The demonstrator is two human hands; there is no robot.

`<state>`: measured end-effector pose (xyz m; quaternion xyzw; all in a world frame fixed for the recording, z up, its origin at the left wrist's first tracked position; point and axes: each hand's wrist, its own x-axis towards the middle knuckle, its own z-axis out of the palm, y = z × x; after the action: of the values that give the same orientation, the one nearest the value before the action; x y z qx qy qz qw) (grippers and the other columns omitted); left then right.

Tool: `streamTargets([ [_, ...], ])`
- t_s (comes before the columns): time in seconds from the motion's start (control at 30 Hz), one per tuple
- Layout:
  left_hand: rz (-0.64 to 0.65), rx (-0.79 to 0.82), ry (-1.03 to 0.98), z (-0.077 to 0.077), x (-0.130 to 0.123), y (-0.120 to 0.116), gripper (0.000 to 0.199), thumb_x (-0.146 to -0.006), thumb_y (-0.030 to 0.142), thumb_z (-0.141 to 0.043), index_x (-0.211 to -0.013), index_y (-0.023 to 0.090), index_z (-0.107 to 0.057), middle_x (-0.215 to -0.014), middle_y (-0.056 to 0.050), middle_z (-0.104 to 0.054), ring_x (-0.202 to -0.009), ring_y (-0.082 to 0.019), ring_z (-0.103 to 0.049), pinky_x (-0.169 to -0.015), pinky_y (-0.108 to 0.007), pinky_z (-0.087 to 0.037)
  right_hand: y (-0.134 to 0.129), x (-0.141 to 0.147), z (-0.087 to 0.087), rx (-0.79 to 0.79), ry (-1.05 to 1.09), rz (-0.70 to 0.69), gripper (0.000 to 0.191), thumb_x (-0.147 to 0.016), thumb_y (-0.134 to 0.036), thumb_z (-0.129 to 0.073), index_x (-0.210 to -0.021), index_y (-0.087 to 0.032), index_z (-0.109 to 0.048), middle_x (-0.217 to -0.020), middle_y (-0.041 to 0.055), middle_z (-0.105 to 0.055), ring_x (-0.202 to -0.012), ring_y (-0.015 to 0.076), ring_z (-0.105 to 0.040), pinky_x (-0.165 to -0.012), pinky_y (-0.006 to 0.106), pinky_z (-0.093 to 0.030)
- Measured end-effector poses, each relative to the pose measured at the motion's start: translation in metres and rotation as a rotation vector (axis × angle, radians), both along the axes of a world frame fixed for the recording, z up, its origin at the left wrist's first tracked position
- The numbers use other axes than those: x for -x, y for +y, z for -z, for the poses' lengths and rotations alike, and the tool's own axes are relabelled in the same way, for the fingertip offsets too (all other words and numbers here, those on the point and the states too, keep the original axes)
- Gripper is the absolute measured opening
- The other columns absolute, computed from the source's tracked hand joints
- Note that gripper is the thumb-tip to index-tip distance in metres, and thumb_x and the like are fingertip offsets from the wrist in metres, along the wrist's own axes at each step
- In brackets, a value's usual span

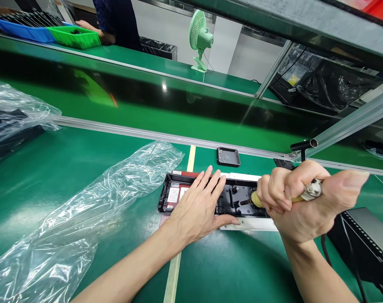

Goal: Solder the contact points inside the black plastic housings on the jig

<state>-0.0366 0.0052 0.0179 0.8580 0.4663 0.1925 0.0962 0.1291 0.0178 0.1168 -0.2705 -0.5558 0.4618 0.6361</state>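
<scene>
A long black plastic housing (pixel 232 183) lies open side up, with dark ribs and posts inside and white labels at its left end. My left hand (pixel 197 202) rests across it, fingers spread and thumb along its near edge. My right hand (pixel 292 198) is closed in a fist around a screwdriver (pixel 257 199) with a yellowish handle and a taped end. Its dark shaft slants left into the housing; the tip's exact contact is hard to see. White strips (pixel 251 224) show along the housing's edges. Behind it sits a small black tray (pixel 228 157) holding tiny bright pieces, apparently screws.
Clear plastic film (pixel 115 193) spreads over the left of the green table (pixel 235 265). A black box (pixel 364 240) with cables stands right. A metal rail (pixel 166 136) crosses behind. Farther back are a fan (pixel 200 40), a green bin (pixel 74 38), a blue bin (pixel 30 31) and a person's arm (pixel 99 33).
</scene>
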Motion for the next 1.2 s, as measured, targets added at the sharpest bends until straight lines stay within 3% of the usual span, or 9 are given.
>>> streamTargets([
  [1.2, -0.005, -0.029, 0.0, 0.0032, -0.0012, 0.0005, 0.11, -0.085, 0.088, -0.036, -0.161, 0.008, -0.031, -0.168, -0.016, -0.032, -0.159, -0.037, -0.017, -0.129, -0.054, -0.028, 0.0004, 0.0012, 0.0004, -0.015, -0.028, -0.004, 0.064, -0.099, -0.07, -0.044, -0.059, -0.02, -0.045, -0.041, -0.0055, -0.034, -0.033, 0.0074, -0.029, -0.034, 0.02, -0.03],
])
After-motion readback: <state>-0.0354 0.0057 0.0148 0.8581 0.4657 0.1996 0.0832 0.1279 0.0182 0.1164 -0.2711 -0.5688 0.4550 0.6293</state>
